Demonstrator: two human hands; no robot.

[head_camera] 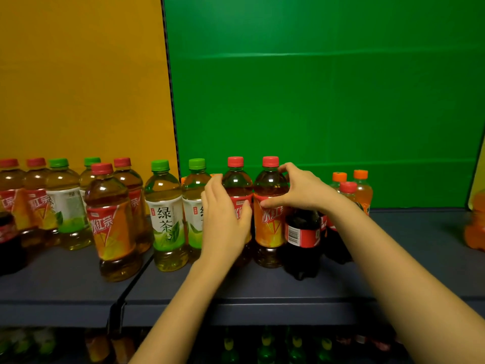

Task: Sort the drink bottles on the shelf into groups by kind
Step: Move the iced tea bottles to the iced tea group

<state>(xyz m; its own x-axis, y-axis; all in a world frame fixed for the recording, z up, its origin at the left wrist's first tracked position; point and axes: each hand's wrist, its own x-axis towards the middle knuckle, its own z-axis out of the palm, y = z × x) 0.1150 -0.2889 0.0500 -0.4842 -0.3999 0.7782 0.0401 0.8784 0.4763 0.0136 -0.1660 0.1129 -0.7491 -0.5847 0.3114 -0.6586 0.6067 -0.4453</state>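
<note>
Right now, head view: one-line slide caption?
Left hand grips one red-capped tea bottle, right hand its neighbour, on the shelf.

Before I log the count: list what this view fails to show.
Head view:
Cap of cola bottle: hidden behind the right hand.
Orange bottle: cut off by the right edge.
Lower-shelf bottles: dark and blurred, kinds unreadable.
Label of red tea bottle: mostly covered by the left hand.

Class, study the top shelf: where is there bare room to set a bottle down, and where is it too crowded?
Free: the shelf stretch between the orange-capped bottles and the orange bottle at the right edge; also the front strip before the rows. Crowded: left of the cola bottle, where tea bottles stand close together.
</note>
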